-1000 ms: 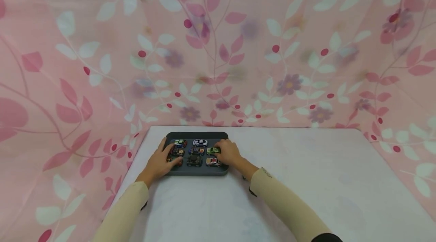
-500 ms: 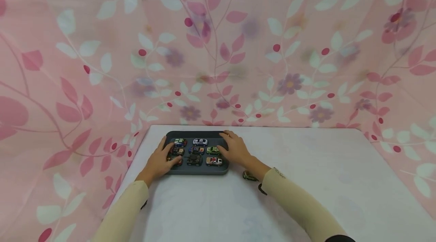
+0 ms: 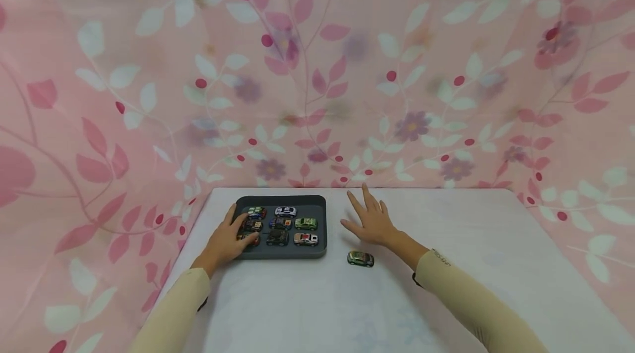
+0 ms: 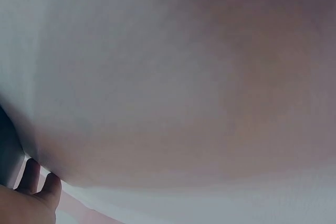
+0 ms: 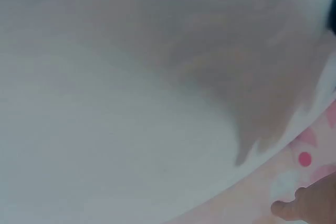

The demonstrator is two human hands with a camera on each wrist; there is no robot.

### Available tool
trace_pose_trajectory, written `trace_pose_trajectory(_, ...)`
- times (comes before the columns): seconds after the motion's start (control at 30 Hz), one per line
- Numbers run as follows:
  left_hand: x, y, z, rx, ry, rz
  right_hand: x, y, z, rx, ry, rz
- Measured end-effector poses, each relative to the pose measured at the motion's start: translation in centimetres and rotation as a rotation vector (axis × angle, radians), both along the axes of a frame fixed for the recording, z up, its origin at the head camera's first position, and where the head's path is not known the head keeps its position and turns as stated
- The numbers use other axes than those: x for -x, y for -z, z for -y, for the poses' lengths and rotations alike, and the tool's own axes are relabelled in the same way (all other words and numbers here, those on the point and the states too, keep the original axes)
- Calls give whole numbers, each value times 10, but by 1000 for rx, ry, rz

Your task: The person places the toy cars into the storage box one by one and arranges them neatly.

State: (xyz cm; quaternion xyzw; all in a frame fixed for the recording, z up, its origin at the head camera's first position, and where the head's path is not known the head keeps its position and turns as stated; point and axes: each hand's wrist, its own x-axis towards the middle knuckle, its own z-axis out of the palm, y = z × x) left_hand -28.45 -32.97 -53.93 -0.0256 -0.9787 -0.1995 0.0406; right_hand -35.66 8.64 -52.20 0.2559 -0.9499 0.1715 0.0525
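Note:
A dark grey tray [image 3: 317, 251] holds several small toy cars, among them a green one [image 3: 306, 223] and a white one [image 3: 285, 212]. On its left rim rests my left hand [image 3: 223, 242], fingers spread, with the thumb over the lower-left toy car [image 3: 248, 239], partly hiding it. My right hand [image 3: 374, 223] hovers over the table right of the tray, fingers spread and holding nothing. Just below it, a separate dark green toy car [image 3: 360, 258] stands on the table. Only a few fingers of the left hand [image 4: 31, 198] and right hand [image 5: 310, 203] show in the wrist views.
A white cloth covers the table [image 3: 297, 303]. Behind it hangs a pink curtain [image 3: 317, 66] with a leaf and flower pattern, close to the table's back edge.
My right hand has left the green toy car in the tray and moved right, its fingers spreading. The car on the table now shows fully. My left hand stays on the tray.

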Motion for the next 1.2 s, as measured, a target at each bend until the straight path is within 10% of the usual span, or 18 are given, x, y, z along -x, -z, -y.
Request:
trace_pose_trajectory(0.8, 3, 3, 3, 8, -1, -6, -18, 14, -83, 38, 158, 52)
trace_pose_trajectory(1.2, 2, 3, 0, -4, -6, 8, -52, 13, -57, 61, -24, 223)
